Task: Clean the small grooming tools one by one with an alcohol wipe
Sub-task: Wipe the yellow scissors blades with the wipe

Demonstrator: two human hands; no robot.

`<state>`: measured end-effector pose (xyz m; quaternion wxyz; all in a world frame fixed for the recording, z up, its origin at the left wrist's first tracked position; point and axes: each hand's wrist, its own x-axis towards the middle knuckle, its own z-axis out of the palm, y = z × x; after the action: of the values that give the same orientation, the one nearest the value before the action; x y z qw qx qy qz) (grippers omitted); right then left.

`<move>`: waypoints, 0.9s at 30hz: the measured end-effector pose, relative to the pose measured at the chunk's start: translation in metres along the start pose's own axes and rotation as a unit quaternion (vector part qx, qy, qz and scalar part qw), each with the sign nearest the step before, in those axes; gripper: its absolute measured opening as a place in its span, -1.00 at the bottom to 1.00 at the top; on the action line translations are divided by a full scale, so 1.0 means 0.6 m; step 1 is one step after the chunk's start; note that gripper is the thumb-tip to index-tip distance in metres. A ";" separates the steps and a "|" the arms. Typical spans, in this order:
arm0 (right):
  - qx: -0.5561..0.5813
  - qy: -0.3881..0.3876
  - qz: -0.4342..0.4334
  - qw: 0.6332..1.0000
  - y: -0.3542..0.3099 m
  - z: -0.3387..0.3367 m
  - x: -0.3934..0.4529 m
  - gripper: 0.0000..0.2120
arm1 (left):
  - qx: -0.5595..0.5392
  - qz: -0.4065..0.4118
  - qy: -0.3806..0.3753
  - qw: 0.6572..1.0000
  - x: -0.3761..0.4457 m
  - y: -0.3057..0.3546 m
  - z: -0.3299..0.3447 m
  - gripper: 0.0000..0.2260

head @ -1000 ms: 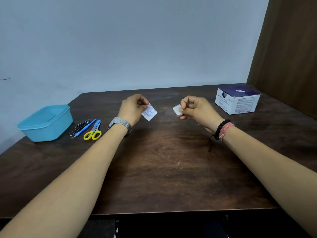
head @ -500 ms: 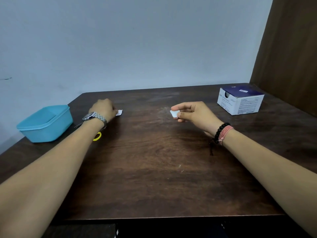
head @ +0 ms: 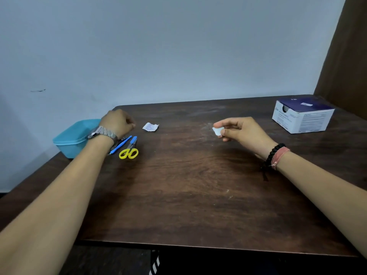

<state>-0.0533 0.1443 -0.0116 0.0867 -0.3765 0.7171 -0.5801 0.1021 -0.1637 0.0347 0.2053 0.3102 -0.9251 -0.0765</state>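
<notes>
My right hand (head: pixel 241 132) hovers over the table's middle right and pinches a small folded white alcohol wipe (head: pixel 217 131) between thumb and fingers. The torn wipe wrapper (head: pixel 150 127) lies flat on the table, just right of my left hand (head: pixel 117 124). That hand hangs above the tools with its fingers curled under and nothing visible in it. Below its wrist lie yellow-handled scissors (head: pixel 129 153) and a blue-handled tool (head: pixel 121 144). Other dark tools are mostly hidden by the wrist.
A turquoise plastic tub (head: pixel 73 138) stands at the left table edge behind my left forearm. A white and purple wipe box (head: pixel 302 116) sits at the far right. The dark wooden table (head: pixel 178 195) meets the wall at the back.
My left hand carried the wrapper leftward, let it go on the table and drew back over the tools. My right hand kept the wipe and stayed almost still.
</notes>
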 end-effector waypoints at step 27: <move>-0.029 -0.019 -0.005 0.999 0.009 0.006 0.008 -0.81 | 0.033 -0.040 -0.021 0.998 -0.031 -0.022 0.037 -0.96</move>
<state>-0.0570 0.1384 -0.0159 0.0866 -0.3939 0.7295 -0.5523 0.1129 -0.1628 0.0048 0.1723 0.3522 -0.9179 -0.0610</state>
